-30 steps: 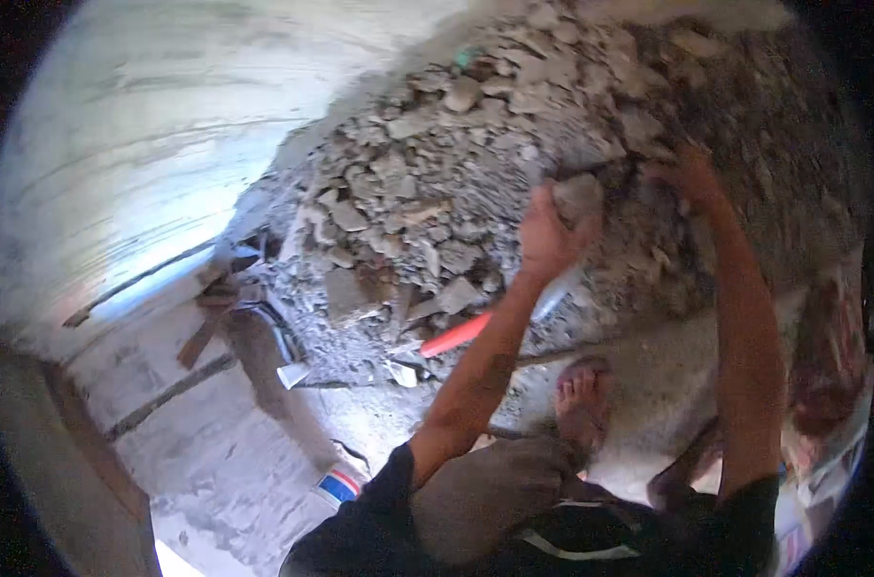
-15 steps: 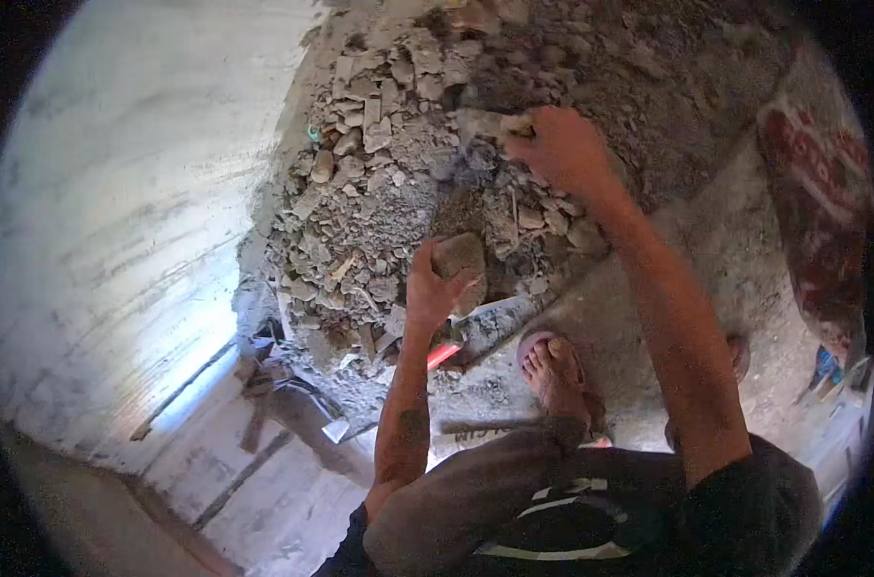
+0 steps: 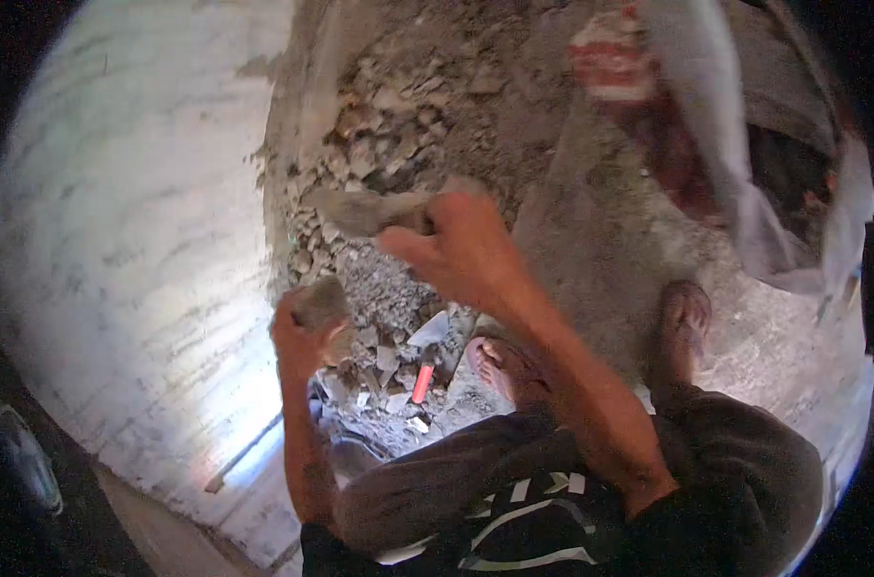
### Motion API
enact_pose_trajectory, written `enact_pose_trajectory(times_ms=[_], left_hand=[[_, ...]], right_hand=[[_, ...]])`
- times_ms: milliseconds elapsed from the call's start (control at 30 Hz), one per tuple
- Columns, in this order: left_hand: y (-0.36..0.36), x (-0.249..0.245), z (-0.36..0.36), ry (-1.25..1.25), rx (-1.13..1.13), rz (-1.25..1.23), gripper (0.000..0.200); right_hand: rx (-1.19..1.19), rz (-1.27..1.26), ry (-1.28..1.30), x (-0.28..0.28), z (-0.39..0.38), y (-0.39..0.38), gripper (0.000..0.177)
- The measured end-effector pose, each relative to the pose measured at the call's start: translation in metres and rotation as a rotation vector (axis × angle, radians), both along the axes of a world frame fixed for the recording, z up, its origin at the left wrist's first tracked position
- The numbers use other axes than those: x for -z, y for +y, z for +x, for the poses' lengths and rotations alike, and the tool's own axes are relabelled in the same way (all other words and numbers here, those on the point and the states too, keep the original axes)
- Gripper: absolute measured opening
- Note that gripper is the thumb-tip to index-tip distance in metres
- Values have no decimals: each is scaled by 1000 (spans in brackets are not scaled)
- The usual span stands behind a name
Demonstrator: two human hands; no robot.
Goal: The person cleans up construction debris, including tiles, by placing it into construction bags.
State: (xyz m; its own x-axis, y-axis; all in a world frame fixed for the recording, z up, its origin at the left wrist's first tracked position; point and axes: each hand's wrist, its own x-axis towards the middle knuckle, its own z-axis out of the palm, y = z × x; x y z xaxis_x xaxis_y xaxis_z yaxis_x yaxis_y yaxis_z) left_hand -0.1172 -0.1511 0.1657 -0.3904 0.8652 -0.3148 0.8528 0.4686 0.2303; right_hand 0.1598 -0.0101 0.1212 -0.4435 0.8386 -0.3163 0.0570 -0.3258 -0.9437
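Observation:
My left hand (image 3: 295, 337) is closed around a squarish grey-brown chunk of rubble (image 3: 321, 304), near the white wall at the left of the heap. A longer, flat grey chunk of rubble (image 3: 355, 212), smeared by motion, sticks out leftward from my right hand (image 3: 456, 245). The fingers of that hand are curled round its near end, over the middle of the rubble heap (image 3: 389, 144). Broken stones and loose grit lie beneath both hands.
A red cylindrical object (image 3: 422, 383) and a white shard (image 3: 429, 329) lie on the near rubble. At upper right stands a sack (image 3: 740, 183) with its mouth gaping. The pale wall (image 3: 148, 221) bounds the left side. My sandalled feet (image 3: 687, 322) are on the dusty floor.
The view has swung rightward, bringing the sack further in. My left hand has carried its chunk toward the wall, and my right hand has come nearer with the flat piece.

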Motion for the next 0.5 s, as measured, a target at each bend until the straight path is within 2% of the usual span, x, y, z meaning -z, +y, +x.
enact_pose_trajectory(times_ms=[33,67,167,267,300,367,433,500], left_hand=[[18,-17,14,-54,107,107,65],[40,-34,32,-79,9,104,62],[94,-76,96,-183,-20,188,59],[128,-97,139,-285,31,272,58],[137,-103,153,-335,61,274,59],[159,-110,183,-409,122,304,59],[174,-117,210,-504,169,329,60],[190,-123,240,-585,190,355,59]], right_hand=[[19,78,-13,-23,18,12,37],[66,146,-7,-47,41,23,36],[138,333,-1,-111,121,49,28],[432,468,110,-132,188,48,30],[664,430,154,-140,207,44,31],[914,434,194,-152,249,44,32],[749,64,-26,-160,287,44,34],[757,160,-44,-146,303,51,33]])
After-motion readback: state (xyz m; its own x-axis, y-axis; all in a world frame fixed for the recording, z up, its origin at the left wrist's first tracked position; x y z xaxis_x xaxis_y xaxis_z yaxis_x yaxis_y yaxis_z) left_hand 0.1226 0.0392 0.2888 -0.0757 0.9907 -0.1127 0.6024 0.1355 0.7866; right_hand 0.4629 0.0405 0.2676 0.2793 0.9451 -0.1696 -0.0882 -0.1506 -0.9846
